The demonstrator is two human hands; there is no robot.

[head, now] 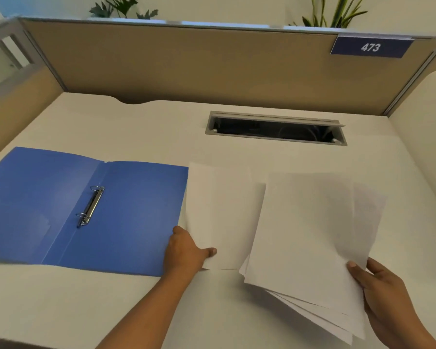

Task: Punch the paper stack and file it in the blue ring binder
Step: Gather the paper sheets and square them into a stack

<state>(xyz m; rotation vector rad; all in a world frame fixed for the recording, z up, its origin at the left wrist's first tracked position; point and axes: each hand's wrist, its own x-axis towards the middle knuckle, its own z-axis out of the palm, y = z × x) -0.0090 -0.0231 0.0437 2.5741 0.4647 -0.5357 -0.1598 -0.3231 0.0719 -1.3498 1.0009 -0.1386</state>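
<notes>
the left hand (pixel 186 250) shows only its thumb on the loose paper (pixel 219 210); its fingers lie hidden beneath. the right hand (pixel 385 290) has its fingers partly hidden behind the paper stack (pixel 307 248), which covers the loose paper's right side. the blue ring binder (pixel 126 210) is cut off at the left edge. the inside of the cable slot (pixel 275 131) is too dark to make out.

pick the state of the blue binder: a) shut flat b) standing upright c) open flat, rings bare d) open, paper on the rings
c: the blue binder lies open flat on the desk, its rings bare; the paper is beside it, held by the left hand and right hand
</notes>
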